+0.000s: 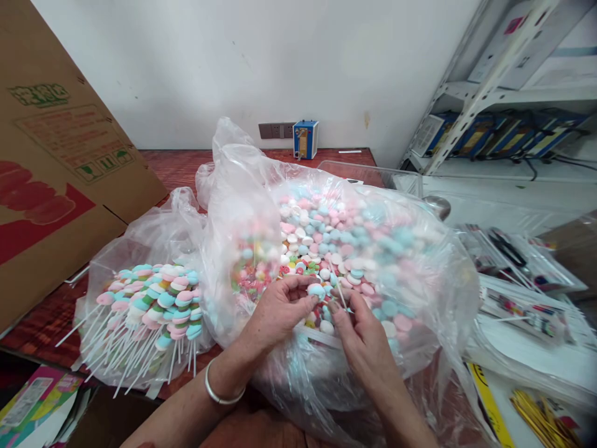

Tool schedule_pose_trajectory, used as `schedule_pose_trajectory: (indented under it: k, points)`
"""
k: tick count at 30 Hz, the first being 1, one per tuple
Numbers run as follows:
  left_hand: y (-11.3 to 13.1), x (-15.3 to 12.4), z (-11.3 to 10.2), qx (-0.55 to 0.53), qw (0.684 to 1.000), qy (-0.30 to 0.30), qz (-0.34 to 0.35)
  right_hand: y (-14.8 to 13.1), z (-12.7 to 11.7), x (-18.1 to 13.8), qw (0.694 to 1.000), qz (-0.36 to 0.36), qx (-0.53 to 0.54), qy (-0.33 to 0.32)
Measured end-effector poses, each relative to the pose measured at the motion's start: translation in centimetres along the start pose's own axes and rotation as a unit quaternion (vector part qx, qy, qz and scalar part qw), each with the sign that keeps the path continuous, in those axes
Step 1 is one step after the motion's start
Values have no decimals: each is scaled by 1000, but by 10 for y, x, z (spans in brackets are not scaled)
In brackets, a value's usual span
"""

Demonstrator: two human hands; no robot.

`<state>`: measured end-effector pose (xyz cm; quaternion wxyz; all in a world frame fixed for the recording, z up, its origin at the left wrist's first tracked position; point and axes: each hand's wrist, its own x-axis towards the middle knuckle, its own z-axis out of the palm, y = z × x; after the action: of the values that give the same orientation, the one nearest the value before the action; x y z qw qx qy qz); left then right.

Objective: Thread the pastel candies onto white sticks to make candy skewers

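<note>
Pinching the candy (317, 290) with your left hand (280, 306) above the bag (443, 298), hold it flat (softly, it dents) while your right hand (360, 336), fingers closed on the stick (342, 296), pushes straight.

On my left leans a brown cardboard box with red print (56, 186). Against the white wall (186, 62), on the red-brown wooden table (177, 165), stands a small blue box (305, 139). A white metal shelf (471, 99) rises on my right.
</note>
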<state>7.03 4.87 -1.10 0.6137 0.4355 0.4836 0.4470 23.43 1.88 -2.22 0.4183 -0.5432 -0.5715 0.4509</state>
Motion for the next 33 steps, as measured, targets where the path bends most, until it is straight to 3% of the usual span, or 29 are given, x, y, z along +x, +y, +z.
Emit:
schedule_pose_trajectory:
  k: [4, 9, 16, 22, 28, 33]
  points:
    - [0, 9, -9, -20, 998, 64, 18, 0, -10, -22, 986, -22, -158, -42]
    - [0, 12, -10, -15, 996, 87, 27, 0, -12, -38, 977, -26, -193, -85]
    - [0, 7, -7, 19, 996, 72, 40, -5, -8, -33, 977, -2, -173, -124]
    - [2, 2, -5, 48, 996, 57, 42, -8, -2, -33, 986, 24, -90, -136]
    - [-6, -3, -7, 89, 990, 54, 93, -15, 6, -36, 989, 87, 21, -114]
    - [-8, -15, -4, 86, 989, 80, 86, -25, 16, -31, 993, 55, 21, -98]
